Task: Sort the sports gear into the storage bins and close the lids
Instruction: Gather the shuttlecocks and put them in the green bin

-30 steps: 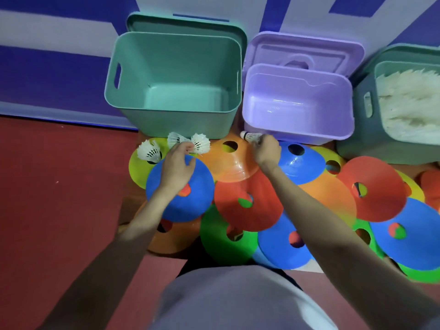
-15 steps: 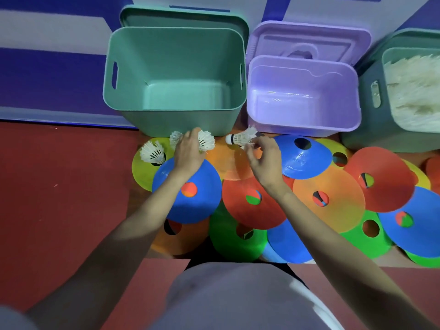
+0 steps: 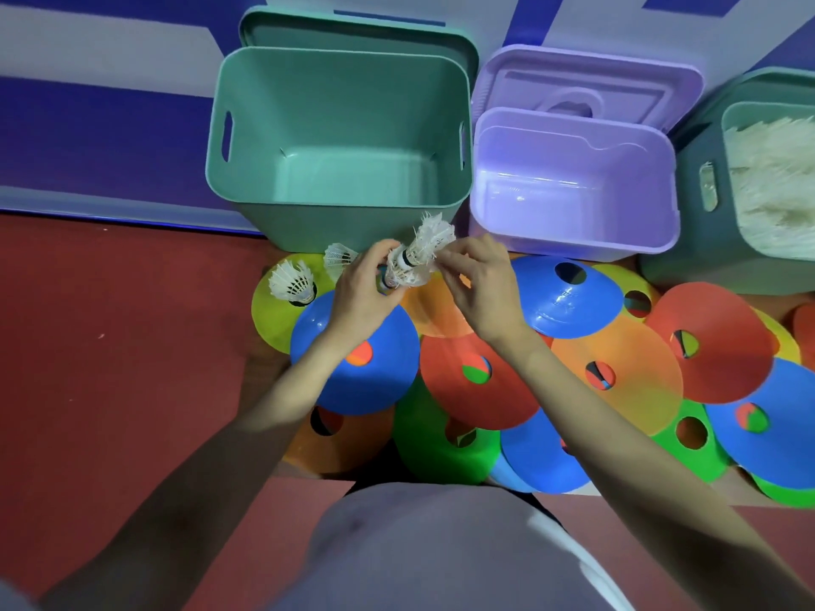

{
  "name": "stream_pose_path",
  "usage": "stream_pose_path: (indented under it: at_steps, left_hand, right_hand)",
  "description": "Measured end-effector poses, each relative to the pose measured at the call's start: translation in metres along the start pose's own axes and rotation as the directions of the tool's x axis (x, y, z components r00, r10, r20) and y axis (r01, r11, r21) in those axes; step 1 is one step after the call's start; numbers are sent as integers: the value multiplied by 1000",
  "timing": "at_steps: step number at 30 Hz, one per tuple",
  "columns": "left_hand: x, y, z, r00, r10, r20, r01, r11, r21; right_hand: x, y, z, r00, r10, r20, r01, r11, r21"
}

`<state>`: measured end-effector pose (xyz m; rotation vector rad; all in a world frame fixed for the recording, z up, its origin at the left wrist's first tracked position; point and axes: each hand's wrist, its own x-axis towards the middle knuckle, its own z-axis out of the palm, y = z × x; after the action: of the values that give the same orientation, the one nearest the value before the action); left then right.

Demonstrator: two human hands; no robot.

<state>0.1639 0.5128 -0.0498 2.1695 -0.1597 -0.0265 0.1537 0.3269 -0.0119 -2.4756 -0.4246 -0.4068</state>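
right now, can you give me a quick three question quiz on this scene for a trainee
1. True or false: the purple bin already has cones in it.
2. What do the left hand and right hand hold between them?
A. a blue cone
B. stacked shuttlecocks
C. a bin lid
3. Fill in: a loose shuttlecock stands on a ____ cone.

Key
1. False. The purple bin is empty, as is the green bin beside it.
2. B. Both hands grip the stacked shuttlecocks just in front of the green bin.
3. Yellow.
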Motion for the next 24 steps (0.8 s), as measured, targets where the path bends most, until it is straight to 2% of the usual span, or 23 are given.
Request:
stream_pose_path:
  at_steps: [2,4,7,10,13,16,18,20,21,24]
  left_hand:
    - [-7,4,-2,1000,-7,2,8,999,-42]
    - [-14,6,-6,999,-26,-19,24,996,-80]
    - [-27,4,-11,993,-112,-40,106,986,-129]
    - [-44,-2,-17,984,-169,-56,157,971,-178]
    - [-62,-9,-26,971,-214,-109,188,960,-207]
    - [-76,-14,-37,951,-233,-203,173,946,-275]
    - [-84,-17,-43,927,-257,-272,174,939,-295]
    - [-91,-20,-48,902,-280,-328,189,941,-282]
    - [-95,-22,-50,890,-294,-350,202,940,-275]
    - [-102,-25,-55,875,-305,-377,213,940,-265]
  right_hand:
    - [4,-1,1,992,-100,70,103,994,-34]
    - [7,0,4,959,-202,199,219,973,-68]
    - [10,-4,11,903,-259,343,267,963,25]
    - [9,-17,15,892,-236,387,184,969,165]
    - [11,-35,17,944,-126,306,38,960,279]
    - [20,-47,24,982,-2,189,-59,946,319]
    - [30,-44,36,974,62,219,-126,947,295]
    - [42,-36,52,930,78,360,-154,970,187]
    - [49,-33,60,883,74,464,-140,984,109]
    - [68,-33,81,676,59,734,36,993,-113]
